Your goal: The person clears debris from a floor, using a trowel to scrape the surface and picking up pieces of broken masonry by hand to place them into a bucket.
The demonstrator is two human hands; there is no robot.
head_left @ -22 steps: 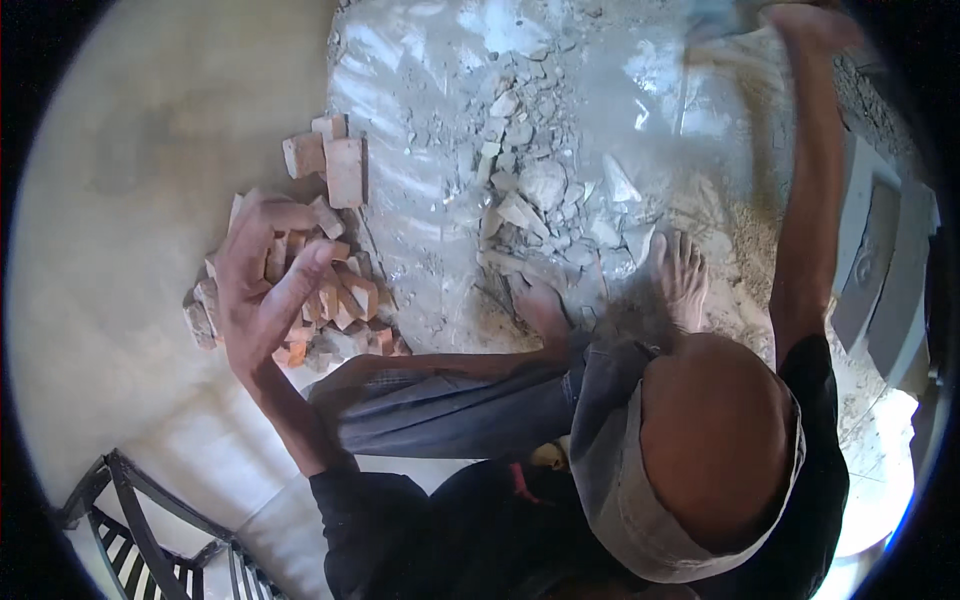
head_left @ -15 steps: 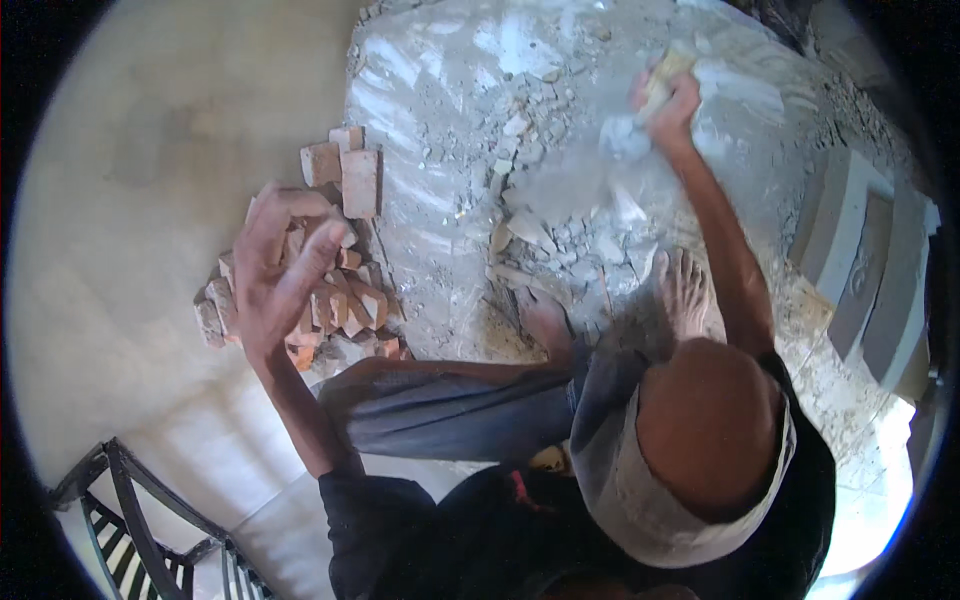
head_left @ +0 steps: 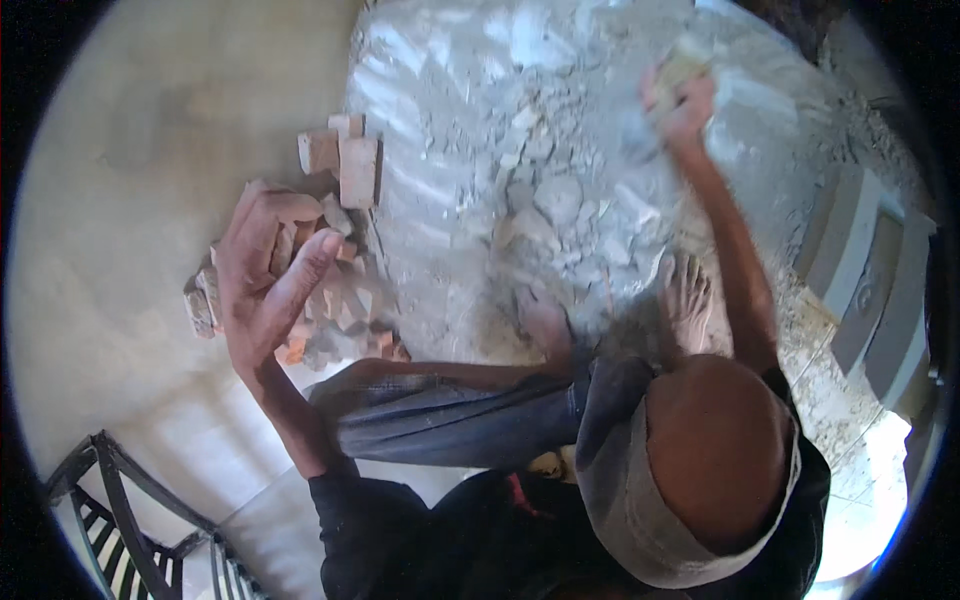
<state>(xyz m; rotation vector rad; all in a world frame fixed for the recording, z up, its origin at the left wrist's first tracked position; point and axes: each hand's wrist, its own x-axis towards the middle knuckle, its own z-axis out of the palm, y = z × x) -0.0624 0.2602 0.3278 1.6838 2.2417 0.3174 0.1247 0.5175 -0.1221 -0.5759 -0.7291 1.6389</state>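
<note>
My left hand (head_left: pixel 268 265) is raised over the brick pile at the left. Its thumb stands apart from the bent fingers, and I see nothing held between them. Several red-brown bricks (head_left: pixel 357 172) lie stacked beneath and beyond that hand, which hides part of them. At the far right, my right hand (head_left: pixel 685 110) is closed around a yellowish thing (head_left: pixel 683 66), smeared by motion so its kind does not show. It is low over the dusty grey surface (head_left: pixel 440 190). Left of this hand, broken grey rubble (head_left: pixel 558 200) lies scattered in front of my bare feet.
A black metal frame with bars (head_left: pixel 125 515) stands at the lower left. Grey-white slab-like pieces (head_left: pixel 855 255) lean at the right side. Smooth tan floor (head_left: pixel 190 120) borders the dusty surface on the left. My bent knee (head_left: pixel 670 480) fills the lower right.
My right hand has shifted slightly right with the yellowish thing. The dust haze over the rubble has thinned, showing more pieces. My left hand has shifted slightly left, still raised.
</note>
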